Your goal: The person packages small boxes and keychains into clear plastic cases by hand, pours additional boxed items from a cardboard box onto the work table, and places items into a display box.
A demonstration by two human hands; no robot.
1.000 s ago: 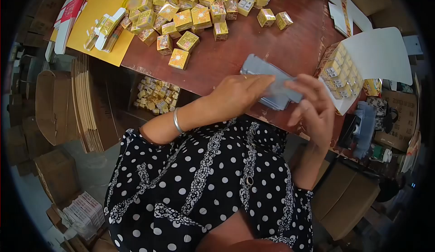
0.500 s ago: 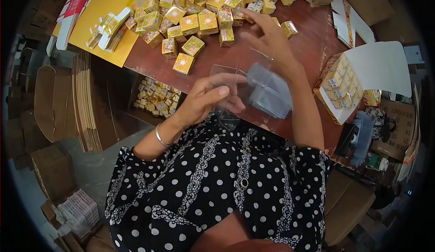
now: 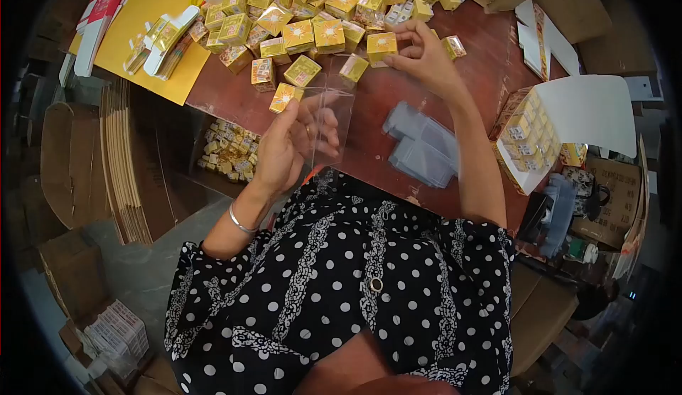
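Note:
My left hand is closed around a clear plastic box, held upright over the front edge of the table. Between the thumb and fingers of my right hand is a small yellow box with an orange and white burst on its face. It is at the near side of a pile of yellow boxes. Flat clear plastic sleeves lie stacked on the red table, below my right forearm.
An open display carton of small boxes stands at the right. Yellow card with folded cartons lies at the left. Below the table edge, a box of small pieces shows beside flattened cardboard. Dark items sit at the right edge.
Both hands have left the plastic stack. My left hand has moved left with a clear box, now opened out. My right hand has reached up to the pile and taken hold of a yellow box.

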